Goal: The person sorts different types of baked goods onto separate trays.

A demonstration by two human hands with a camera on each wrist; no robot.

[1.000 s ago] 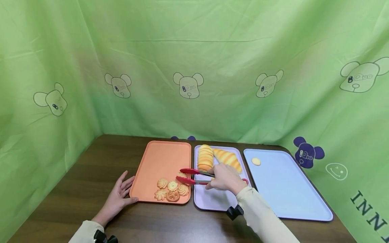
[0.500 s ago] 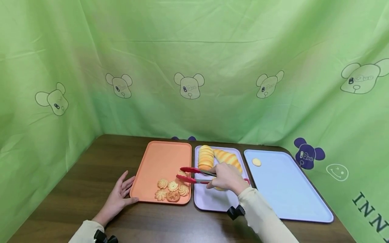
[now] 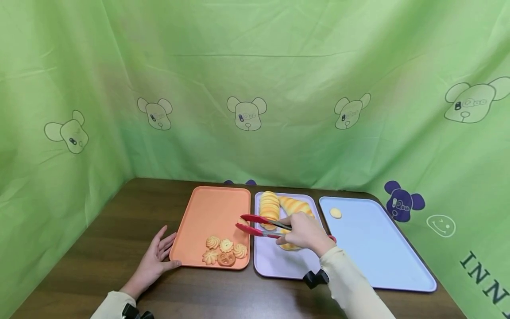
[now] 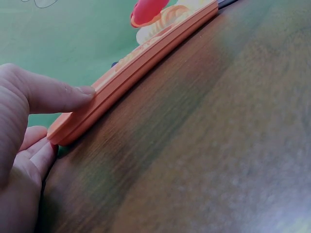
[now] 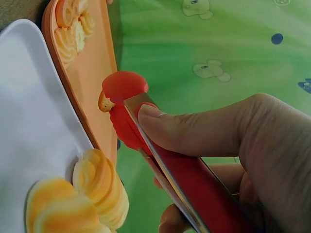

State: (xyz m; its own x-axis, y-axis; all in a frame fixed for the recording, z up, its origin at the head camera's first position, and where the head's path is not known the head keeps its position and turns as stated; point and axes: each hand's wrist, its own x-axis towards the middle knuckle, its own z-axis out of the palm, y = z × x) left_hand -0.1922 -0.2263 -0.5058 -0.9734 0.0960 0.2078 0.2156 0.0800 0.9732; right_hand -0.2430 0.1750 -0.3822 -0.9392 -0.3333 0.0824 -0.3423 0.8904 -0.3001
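My right hand grips red-tipped metal tongs over the boundary between the orange and lilac trays. A small golden cookie is pinched between the tong tips, partly covered by them. My left hand touches the near left corner of the orange tray, thumb on the rim and fingers extended along the side. Several cookies lie in that tray's near right corner, a pretzel-shaped cookie among them. Beneath the right hand, the lilac tray bears a ridged bread roll and striped bread.
At the right stands a light blue tray with one pale round cookie near its far left corner. All three trays lie side by side on a dark wooden table. A green curtain hangs behind and at both sides.
The tongs have risen from the cookie group and shifted slightly right and away, carrying one cookie. My left hand has stayed at the orange tray's corner.
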